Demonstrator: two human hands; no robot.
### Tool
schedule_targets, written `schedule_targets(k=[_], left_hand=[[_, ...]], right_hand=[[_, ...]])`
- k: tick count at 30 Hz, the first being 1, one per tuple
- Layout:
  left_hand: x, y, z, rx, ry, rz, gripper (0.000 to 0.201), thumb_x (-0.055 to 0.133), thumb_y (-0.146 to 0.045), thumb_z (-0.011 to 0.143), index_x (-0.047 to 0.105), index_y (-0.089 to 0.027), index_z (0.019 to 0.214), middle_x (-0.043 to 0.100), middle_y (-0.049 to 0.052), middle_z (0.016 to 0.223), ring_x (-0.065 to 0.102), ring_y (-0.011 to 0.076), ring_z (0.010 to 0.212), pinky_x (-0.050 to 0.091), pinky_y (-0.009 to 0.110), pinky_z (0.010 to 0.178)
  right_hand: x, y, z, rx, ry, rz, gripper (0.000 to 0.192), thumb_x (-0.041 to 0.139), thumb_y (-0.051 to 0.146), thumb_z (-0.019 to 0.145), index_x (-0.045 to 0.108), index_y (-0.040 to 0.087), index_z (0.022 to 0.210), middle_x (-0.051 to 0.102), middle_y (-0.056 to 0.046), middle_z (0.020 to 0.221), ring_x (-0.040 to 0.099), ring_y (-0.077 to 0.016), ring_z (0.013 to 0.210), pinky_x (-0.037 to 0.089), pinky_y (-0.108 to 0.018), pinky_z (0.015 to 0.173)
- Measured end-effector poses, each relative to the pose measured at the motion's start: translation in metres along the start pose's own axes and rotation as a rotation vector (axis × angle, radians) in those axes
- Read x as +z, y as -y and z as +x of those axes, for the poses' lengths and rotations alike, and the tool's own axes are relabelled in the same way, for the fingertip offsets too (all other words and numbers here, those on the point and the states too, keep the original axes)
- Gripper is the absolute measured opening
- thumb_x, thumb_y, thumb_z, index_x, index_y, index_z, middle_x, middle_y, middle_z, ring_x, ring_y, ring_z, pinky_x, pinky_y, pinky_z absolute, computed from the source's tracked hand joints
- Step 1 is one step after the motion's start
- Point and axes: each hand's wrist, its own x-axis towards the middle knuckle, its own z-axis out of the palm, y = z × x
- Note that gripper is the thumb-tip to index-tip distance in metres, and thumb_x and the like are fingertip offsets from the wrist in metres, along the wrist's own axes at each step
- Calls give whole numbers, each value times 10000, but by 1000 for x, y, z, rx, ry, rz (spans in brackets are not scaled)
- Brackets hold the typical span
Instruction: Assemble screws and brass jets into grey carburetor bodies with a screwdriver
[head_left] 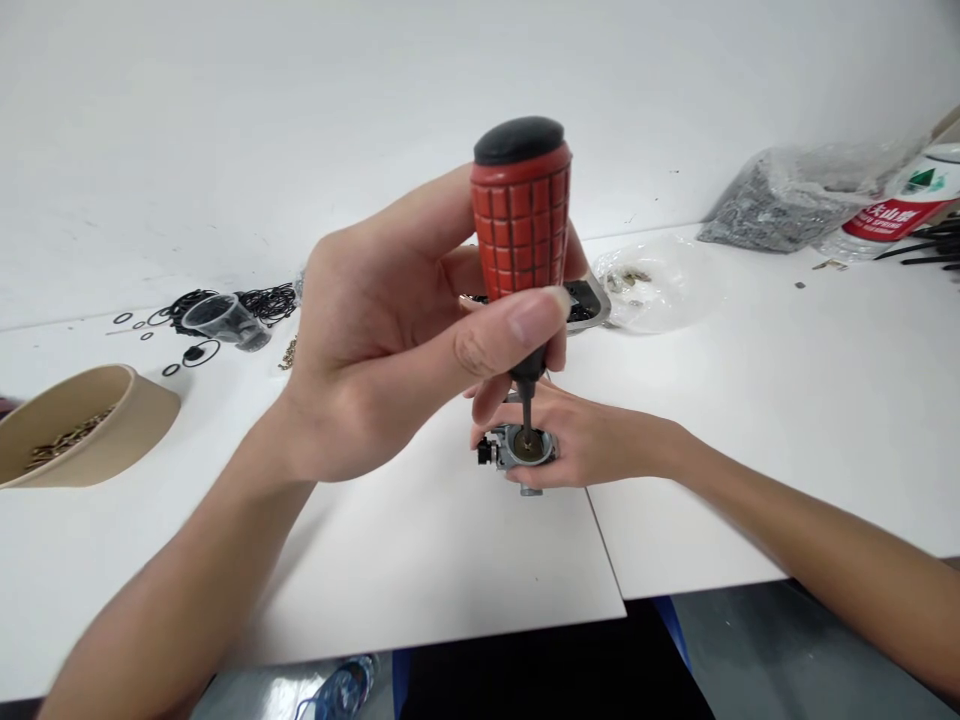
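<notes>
My left hand (390, 360) is wrapped round the red and black handle of a screwdriver (523, 220), which stands upright. Its shaft points down to the brass-coloured disc in the round bore of a small metal carburetor (517, 455). The tip appears to meet a screw at the middle of that disc. On the table, my right hand (585, 435) grips the carburetor from the right, fingers behind and thumb in front. A black fitting sticks out at the carburetor's left side. Part of the carburetor is hidden by my right hand's fingers.
At left stand a tan bowl (142, 410) of small brass-coloured parts, a tipped clear cup (229, 322) and black rubber rings (270, 300). Behind my hands are a metal tray (596, 305) and a plastic bag (675, 285). A bag of grey parts (780, 205) and a bottle (892, 210) lie far right.
</notes>
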Motion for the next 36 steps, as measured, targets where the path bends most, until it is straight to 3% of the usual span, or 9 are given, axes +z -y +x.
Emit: schedule_targets(k=[18, 25, 29, 31, 33, 36], left_hand=[[-2, 6, 1, -12, 67, -14, 173, 574, -78, 877, 627, -99, 1040, 570, 68, 1003, 670, 197, 779, 537, 288, 374], [-1, 5, 1, -71, 83, -25, 137, 568, -145, 894, 641, -124, 1008, 600, 67, 974, 641, 148, 709, 539, 257, 406], [-7, 6, 3, -4, 93, 53, 200, 610, -113, 866, 644, -125, 1062, 633, 77, 1029, 652, 174, 879, 604, 261, 572], [-11, 4, 4, 66, 118, 193, 377, 642, -80, 833, 605, -209, 1185, 542, 41, 1267, 653, 177, 967, 605, 249, 600], [-14, 1, 5, 134, 147, 326, 517, 645, -45, 811, 557, -317, 1242, 421, -24, 1372, 656, 148, 944, 589, 242, 584], [-12, -6, 6, 184, 109, 378, 441, 612, -115, 859, 546, -315, 1247, 525, -11, 1232, 642, 141, 880, 600, 303, 595]], right_hand=[[-2, 2, 3, -3, 17, 32, 374, 628, 224, 854, 573, 264, 1222, 520, -52, 1283, 504, -220, 1120, 375, -453, 1072], [-2, 2, 2, 2, 15, 39, 369, 630, 202, 847, 576, 265, 1207, 516, -57, 1267, 499, -223, 1129, 400, -440, 1051], [-1, 1, 2, 7, 19, 31, 368, 634, 219, 853, 574, 271, 1212, 479, -58, 1285, 474, -224, 1156, 389, -434, 1056], [-1, 1, 2, 7, 12, 25, 374, 644, 213, 847, 579, 278, 1209, 468, -54, 1280, 470, -218, 1152, 384, -433, 1058], [-1, 1, 2, 2, 6, 21, 374, 652, 202, 839, 584, 281, 1198, 456, -50, 1286, 465, -214, 1156, 377, -430, 1063], [0, 0, 0, 0, 9, 22, 363, 643, 202, 844, 576, 280, 1192, 460, -48, 1288, 461, -213, 1154, 368, -426, 1070]])
